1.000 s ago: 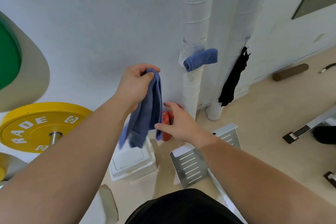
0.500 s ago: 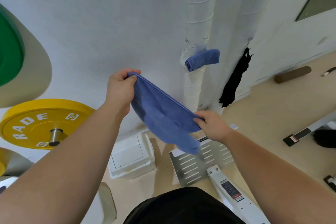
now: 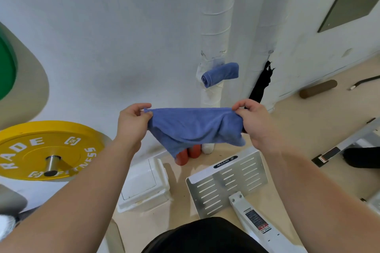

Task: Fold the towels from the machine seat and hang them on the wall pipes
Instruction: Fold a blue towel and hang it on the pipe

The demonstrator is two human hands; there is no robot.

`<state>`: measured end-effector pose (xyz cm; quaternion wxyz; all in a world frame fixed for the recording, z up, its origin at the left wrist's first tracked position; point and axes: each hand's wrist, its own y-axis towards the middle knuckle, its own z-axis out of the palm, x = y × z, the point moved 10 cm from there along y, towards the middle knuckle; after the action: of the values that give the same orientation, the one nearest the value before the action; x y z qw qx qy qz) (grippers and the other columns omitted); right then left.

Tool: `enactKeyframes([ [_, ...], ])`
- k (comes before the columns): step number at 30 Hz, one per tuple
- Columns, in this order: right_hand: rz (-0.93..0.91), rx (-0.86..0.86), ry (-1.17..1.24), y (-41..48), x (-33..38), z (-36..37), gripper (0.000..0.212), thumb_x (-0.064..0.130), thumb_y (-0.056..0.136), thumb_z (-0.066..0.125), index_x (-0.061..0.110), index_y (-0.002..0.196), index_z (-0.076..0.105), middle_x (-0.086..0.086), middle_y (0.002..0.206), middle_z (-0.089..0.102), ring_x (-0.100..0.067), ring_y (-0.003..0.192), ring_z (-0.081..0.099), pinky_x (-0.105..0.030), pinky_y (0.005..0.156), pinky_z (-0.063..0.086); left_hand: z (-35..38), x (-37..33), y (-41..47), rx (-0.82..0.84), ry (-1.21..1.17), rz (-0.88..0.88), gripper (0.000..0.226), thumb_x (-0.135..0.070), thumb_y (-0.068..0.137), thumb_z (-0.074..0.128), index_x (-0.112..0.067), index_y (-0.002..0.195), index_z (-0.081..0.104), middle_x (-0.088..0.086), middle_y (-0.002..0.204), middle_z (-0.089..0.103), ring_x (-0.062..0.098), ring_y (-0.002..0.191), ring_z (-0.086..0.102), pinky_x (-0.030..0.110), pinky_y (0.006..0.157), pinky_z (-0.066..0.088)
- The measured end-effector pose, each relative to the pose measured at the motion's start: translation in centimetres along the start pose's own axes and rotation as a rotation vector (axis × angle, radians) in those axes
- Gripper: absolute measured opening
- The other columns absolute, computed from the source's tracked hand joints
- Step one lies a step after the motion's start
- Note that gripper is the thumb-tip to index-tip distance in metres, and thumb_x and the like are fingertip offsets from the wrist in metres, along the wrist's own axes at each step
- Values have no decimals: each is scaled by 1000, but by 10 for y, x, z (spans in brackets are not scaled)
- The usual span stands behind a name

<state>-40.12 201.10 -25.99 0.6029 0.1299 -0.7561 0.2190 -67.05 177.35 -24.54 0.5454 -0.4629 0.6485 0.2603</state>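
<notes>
Head view: left hand [image 3: 132, 122] and right hand [image 3: 254, 123] each pinch an upper corner of a blue towel [image 3: 195, 127], stretched between them in the air before the wall. A second towel [image 3: 220, 74], rolled, sits on the pipe [image 3: 214, 26]. Yellow plate [image 3: 48, 150] at left.

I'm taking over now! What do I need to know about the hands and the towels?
Left hand pinches one top corner of the blue towel, and right hand pinches the other. It hangs spread between them in the air.
Done: a rolled towel sits on a wall pipe.
Left: fold the blue towel and hang it on the pipes. The machine seat is out of view, so more towels may wait.
</notes>
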Motion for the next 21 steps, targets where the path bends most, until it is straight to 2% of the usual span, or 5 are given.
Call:
enactKeyframes([
  [4,-101,44,-197,-19,24,28,35,8,91,48,27,81,76,11,85,71,-15,86,66,-37,83,54,21,-20,-22,27,-100,33,16,-4,93,66,-14,106,70,0,89,74,12,79,69,25,75,59],
  [10,-260,385,-468,-52,37,83,42,14,94,46,27,131,63,4,120,67,-16,104,64,-36,94,54,53,-30,-51,149,-165,6,11,-5,88,73,-15,92,75,0,81,78,13,77,73,32,76,62],
  [12,-368,377,-542,-56,46,88,36,13,96,51,26,126,66,4,110,70,-12,95,63,-25,87,49,61,-32,-58,204,-162,14,9,-5,87,74,-14,89,76,1,80,78,16,78,75,32,75,63],
  [15,-499,280,-533,-59,62,85,15,18,91,65,28,99,73,9,85,64,-6,76,58,-20,74,40,69,-32,-68,288,-181,20,6,-4,87,73,-9,89,76,8,81,78,17,76,75,30,72,61],
  [21,-582,276,-445,-60,70,83,16,29,79,84,32,75,69,9,93,50,-5,84,55,-14,75,41,66,-29,-74,293,-192,23,6,-3,88,72,-5,90,78,10,82,78,18,74,74,36,77,61],
])
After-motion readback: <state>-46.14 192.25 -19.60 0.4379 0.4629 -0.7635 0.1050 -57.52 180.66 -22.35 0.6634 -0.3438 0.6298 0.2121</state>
